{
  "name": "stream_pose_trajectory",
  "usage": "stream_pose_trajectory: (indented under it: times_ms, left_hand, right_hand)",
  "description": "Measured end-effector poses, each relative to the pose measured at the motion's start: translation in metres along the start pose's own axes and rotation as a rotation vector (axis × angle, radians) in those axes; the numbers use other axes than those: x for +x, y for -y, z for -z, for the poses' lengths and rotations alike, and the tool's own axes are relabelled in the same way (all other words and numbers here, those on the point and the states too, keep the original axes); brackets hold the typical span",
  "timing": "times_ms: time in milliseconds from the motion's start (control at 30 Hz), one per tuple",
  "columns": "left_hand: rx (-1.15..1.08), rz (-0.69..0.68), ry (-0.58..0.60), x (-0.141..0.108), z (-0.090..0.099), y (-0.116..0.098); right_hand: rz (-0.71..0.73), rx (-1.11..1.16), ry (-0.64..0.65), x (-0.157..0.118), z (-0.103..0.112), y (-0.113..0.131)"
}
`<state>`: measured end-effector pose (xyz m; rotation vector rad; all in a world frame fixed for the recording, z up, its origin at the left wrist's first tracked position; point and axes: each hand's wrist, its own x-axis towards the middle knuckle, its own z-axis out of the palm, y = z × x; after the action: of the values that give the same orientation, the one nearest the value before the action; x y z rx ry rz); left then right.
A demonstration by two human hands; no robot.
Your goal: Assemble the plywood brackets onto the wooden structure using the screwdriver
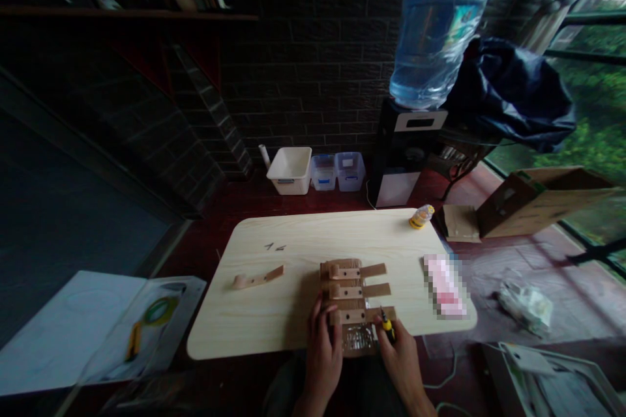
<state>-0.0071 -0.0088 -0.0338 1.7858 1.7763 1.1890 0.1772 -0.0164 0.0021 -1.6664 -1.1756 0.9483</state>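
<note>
**Nearest strip steadied, yellow tool in right hand**

The hands are apart, one either side of the nearest strip (pixel 358 316), which lies across a cardboard block (pixel 360 339) at the surface's near edge. Left hand (pixel 325 339): fingers at the strip's left end; can't tell if pinching or just pressing. Right hand (pixel 398 346): closed round a yellow-and-black tool (pixel 388 328), tip pointing far, by the strip's right end.

To do this well, we'd keep the left fingers firm so the strip can't skew, hold the tool steady and square to whatever it meets, and go easy on force; the block looks soft enough to give. We'd also avoid nudging the middle strip (pixel 353 292) and far strip (pixel 352 273), lined up just beyond.

Surface (pixel 244 332): pale, wood-grained. Loose strip (pixel 257 279) on the left, small dark pieces (pixel 280 248) farther off, yellow container (pixel 421 217) at the far right corner, blurred-out pink item (pixel 446 287) at right.

Room: dim, dark brick wall (pixel 313 71). Beyond the surface we see a white bin (pixel 293 186), clear tubs (pixel 349 180) and a water dispenser (pixel 398 189); open carton (pixel 518 208) right, by the windows (pixel 587 91).
</note>
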Motion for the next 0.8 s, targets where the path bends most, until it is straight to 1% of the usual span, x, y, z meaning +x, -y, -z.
stream_pose_trajectory:
  times_ms: [200,433,667,800]
  left_hand:
    - [-0.007,0.010,-0.004,-0.0017,0.0000,0.0021]
    - [-0.049,0.004,-0.011,-0.0014,0.0029,-0.0001]
    - [-0.054,-0.004,-0.020,-0.0024,0.0029,0.0009]
    - [-0.057,0.003,-0.014,-0.0037,0.0020,0.0035]
  right_hand:
    - [0.024,0.029,-0.017,-0.0026,0.0004,0.0002]
    - [0.053,-0.031,-0.043,-0.0053,0.0004,0.0008]
    - [0.043,-0.065,-0.004,-0.0047,-0.0010,-0.0059]
    - [0.044,-0.077,-0.004,-0.0058,-0.0009,-0.0060]
